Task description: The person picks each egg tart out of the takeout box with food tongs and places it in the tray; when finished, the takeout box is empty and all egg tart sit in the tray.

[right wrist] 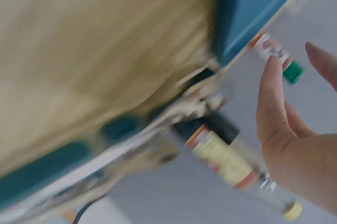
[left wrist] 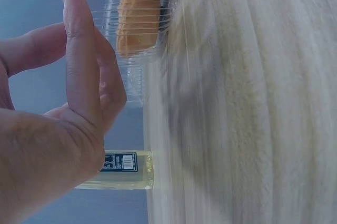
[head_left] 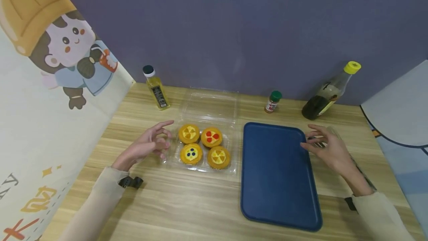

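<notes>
Left hand (head_left: 146,143), loosely bent, empty, left of my clear clamshell box (head_left: 210,108); right hand (head_left: 329,150), fingers parted, empty, by my blue tray (head_left: 278,176), far right.

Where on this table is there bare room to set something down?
Table front: a wide bare patch bordered by the clear container, left sleeve and blue tray. The tray's middle is bare too. Crowded: the container, holding four tarts, left hand beside it; and right of the tray, where the right hand partly hides an item.

The wood-grain table (head_left: 187,203) is supporting 1 blue tray (head_left: 279,174), 1 clear container (head_left: 208,107), 2 bottles (head_left: 158,94) (head_left: 326,96) and 1 green-capped jar (head_left: 272,103).
</notes>
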`<state>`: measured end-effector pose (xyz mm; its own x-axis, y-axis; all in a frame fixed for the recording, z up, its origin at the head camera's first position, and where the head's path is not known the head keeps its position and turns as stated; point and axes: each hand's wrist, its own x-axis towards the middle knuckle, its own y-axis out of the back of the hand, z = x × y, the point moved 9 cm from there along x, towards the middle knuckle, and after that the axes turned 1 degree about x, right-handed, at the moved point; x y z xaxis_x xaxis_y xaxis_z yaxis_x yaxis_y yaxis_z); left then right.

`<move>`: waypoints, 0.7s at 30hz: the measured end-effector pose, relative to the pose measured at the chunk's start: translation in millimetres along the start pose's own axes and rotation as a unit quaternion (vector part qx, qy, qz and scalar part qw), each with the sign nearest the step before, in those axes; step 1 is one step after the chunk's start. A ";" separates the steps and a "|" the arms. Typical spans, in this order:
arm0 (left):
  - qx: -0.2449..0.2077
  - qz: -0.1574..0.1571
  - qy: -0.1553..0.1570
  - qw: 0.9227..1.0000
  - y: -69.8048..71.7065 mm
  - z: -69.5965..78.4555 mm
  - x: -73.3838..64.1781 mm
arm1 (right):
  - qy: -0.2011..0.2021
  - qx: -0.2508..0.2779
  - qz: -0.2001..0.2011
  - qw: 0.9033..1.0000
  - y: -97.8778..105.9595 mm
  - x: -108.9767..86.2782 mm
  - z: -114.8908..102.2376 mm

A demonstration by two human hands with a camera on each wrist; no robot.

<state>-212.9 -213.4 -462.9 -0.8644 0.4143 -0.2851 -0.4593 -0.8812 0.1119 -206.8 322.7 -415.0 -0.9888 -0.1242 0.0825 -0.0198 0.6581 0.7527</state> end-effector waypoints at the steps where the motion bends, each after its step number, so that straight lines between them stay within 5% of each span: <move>1: 0.001 0.000 0.000 1.000 0.3 -0.3 0.1 | 0.002 -0.013 0.011 1.000 5.9 -3.7 5.6; 7: 0.002 0.005 -0.002 1.000 2.4 -1.5 -1.0 | 0.034 -0.076 0.082 0.993 37.2 -22.7 33.9; 16: 0.007 0.002 -0.004 1.000 1.8 -0.7 -0.5 | -0.056 -0.196 -0.018 0.979 49.7 -48.9 91.2; 21: 0.004 -0.001 -0.004 1.000 1.1 -1.1 0.6 | -0.090 -0.190 -0.073 0.975 40.4 -53.6 110.3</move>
<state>-213.7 -214.4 -464.0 -0.8651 0.4179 -0.2775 -0.4625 -0.8786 0.1187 -170.9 437.9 -461.2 -0.9903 -0.0405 -0.1332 -0.1391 0.3165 0.9383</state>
